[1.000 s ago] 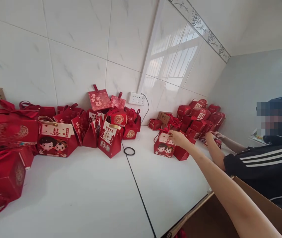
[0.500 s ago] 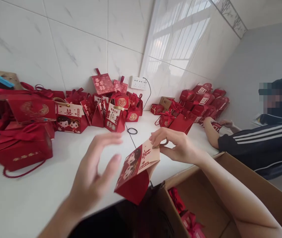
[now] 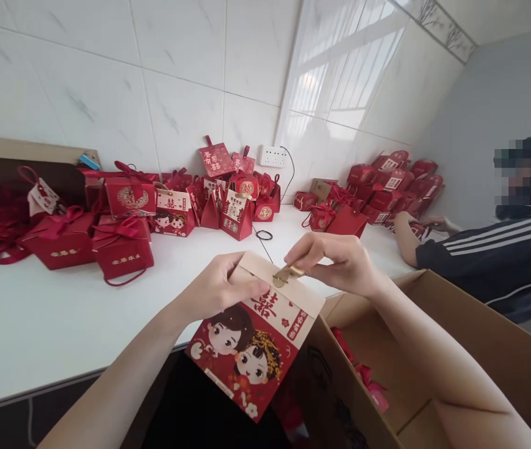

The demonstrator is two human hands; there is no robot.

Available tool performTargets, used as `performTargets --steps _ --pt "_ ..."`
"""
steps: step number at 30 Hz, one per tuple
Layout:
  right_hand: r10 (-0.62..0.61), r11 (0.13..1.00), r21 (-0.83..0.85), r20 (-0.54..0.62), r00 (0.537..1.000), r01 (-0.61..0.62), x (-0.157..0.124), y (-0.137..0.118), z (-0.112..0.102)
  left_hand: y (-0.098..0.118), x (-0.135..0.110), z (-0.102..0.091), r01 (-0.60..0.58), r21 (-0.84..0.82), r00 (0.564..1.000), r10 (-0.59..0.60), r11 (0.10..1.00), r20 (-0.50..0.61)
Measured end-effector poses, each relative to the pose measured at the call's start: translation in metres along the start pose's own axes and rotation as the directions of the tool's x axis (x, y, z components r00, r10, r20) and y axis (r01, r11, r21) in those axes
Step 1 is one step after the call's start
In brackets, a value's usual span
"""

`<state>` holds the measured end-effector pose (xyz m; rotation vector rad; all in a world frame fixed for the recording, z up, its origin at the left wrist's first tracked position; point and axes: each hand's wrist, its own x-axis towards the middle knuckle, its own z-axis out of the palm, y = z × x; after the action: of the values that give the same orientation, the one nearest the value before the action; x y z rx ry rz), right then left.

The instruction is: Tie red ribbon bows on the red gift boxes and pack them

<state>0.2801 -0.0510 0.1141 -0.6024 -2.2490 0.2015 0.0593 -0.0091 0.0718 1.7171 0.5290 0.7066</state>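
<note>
A red gift box (image 3: pixel 251 349) with a cartoon couple and a cream top flap hangs in front of me, over the table's near edge. My left hand (image 3: pixel 221 288) grips its upper left corner, fingers curled on the flap. My right hand (image 3: pixel 335 262) pinches the small gold clasp (image 3: pixel 287 274) at the top of the flap. Beside the box, at lower right, stands an open cardboard carton (image 3: pixel 457 349) with red ribbon pieces inside.
Many red gift boxes (image 3: pixel 172 212) stand along the tiled wall on the white table (image 3: pixel 60 312), with another pile (image 3: pixel 387 187) at the far right. A black ring (image 3: pixel 263 235) lies mid-table. A person in a dark striped top (image 3: pixel 499 255) reaches across from the right.
My right hand picked the cartoon box off the far table and drew it close. My left hand came up and closed on its corner. The view tilted down.
</note>
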Motion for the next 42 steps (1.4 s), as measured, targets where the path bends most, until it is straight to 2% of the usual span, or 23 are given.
performTargets --steps 2,3,5,8,10,12,14,16,18,23,25,27,29,32,34,39,42 --pt "0.131 0.971 0.191 0.065 0.989 -0.141 0.001 -0.002 -0.003 0.003 -0.005 0.0 -0.006 0.102 1.0 0.006 0.995 0.002" --pt "0.191 0.931 0.298 0.097 0.977 -0.211 0.002 -0.003 -0.002 0.005 -0.006 0.0 -0.007 0.139 1.0 0.006 0.99 0.009" --pt "0.32 0.798 0.499 0.126 0.939 -0.338 0.005 -0.003 0.003 0.008 -0.007 0.001 -0.02 0.19 1.0 0.015 0.982 0.023" --pt "0.528 0.573 0.712 0.058 0.847 -0.406 0.01 -0.003 0.019 0.012 -0.009 0.005 -0.074 0.248 0.997 0.068 0.966 0.03" --pt "0.625 0.493 0.768 0.014 0.78 -0.409 0.014 -0.003 0.029 0.012 -0.008 0.01 -0.122 0.214 0.992 0.124 0.969 0.002" --pt "0.662 0.502 0.762 -0.035 0.749 -0.408 0.017 -0.004 0.036 0.009 -0.008 0.015 -0.15 0.107 0.984 0.159 0.983 -0.083" --pt "0.645 0.597 0.698 -0.123 0.755 -0.396 0.018 -0.005 0.038 0.005 -0.007 0.018 -0.171 0.025 0.971 0.173 0.985 -0.164" --pt "0.601 0.716 0.577 -0.225 0.767 -0.392 0.019 -0.006 0.037 0.002 -0.006 0.021 -0.193 0.03 0.967 0.195 0.981 -0.165" --pt "0.581 0.767 0.485 -0.247 0.776 -0.42 0.019 -0.007 0.033 0.001 -0.007 0.023 -0.226 0.089 0.964 0.236 0.97 -0.121" --pt "0.648 0.7 0.508 -0.155 0.746 -0.502 0.014 -0.007 0.026 0.002 -0.01 0.026 -0.354 0.205 0.925 0.374 0.912 -0.065" --pt "0.659 0.662 0.554 -0.11 0.744 -0.505 0.009 -0.008 0.025 0.002 -0.011 0.027 -0.377 0.222 0.913 0.401 0.899 -0.073" --pt "0.636 0.659 0.564 -0.065 0.769 -0.498 0.004 -0.012 0.026 0.001 -0.011 0.027 -0.358 0.206 0.913 0.388 0.911 -0.13" --pt "0.616 0.709 0.458 -0.031 0.787 -0.536 0.001 -0.019 0.028 0.0 -0.012 0.027 -0.328 0.161 0.915 0.355 0.931 -0.19" --pt "0.646 0.749 0.197 -0.002 0.764 -0.633 -0.001 -0.031 0.031 0.001 -0.013 0.026 -0.302 0.105 0.923 0.318 0.948 -0.218" --pt "0.656 0.75 0.123 -0.011 0.755 -0.65 -0.001 -0.036 0.033 0.002 -0.013 0.027 -0.293 0.098 0.927 0.307 0.951 -0.213" --pt "0.668 0.74 0.127 -0.036 0.743 -0.66 0.0 -0.037 0.033 0.004 -0.013 0.027 -0.298 0.091 0.927 0.31 0.95 -0.209" --pt "0.677 0.732 0.157 -0.053 0.734 -0.663 0.0 -0.036 0.036 0.004 -0.012 0.029 -0.231 0.091 0.932 0.247 0.969 -0.264"
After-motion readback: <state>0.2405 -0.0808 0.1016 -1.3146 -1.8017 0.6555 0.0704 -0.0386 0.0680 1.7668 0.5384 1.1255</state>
